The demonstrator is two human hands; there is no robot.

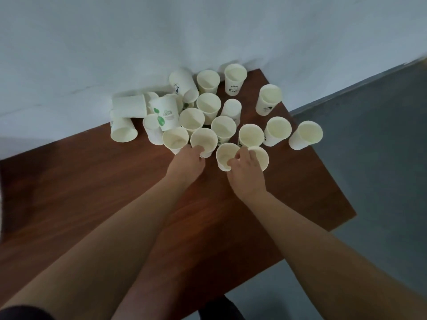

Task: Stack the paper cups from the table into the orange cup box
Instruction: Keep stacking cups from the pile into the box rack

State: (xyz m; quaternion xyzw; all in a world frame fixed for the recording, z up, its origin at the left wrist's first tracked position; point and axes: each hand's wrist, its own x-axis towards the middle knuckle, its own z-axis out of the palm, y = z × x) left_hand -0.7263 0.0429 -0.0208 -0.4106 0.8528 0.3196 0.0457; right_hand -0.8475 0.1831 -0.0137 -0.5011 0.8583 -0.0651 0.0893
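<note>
**Both hands grasp cups at the near edge of the pile**

About twenty white paper cups (223, 128) crowd the far side of the brown wooden surface (92, 192), from 11 to 1 o'clock, against a pale wall (138, 42). Most stand upright with mouths up, rims touching or just beside one another. At 11 o'clock several lie toppled, among them a green-printed cup (165, 114) resting on its neighbours.

The left hand (187, 162) grasps an upright cup (204, 140) at the pile's near edge, with its thumb hooked over the rim and its fingers curled round the left side. At 3 o'clock of it, the right hand (247, 174) pinches a second cup (225, 155), thumb on the near rim and fingers against its right wall. A third cup (262, 158) stands touching the back of those fingers.

Grey floor (369, 158) shows at 3 o'clock of the surface.
</note>
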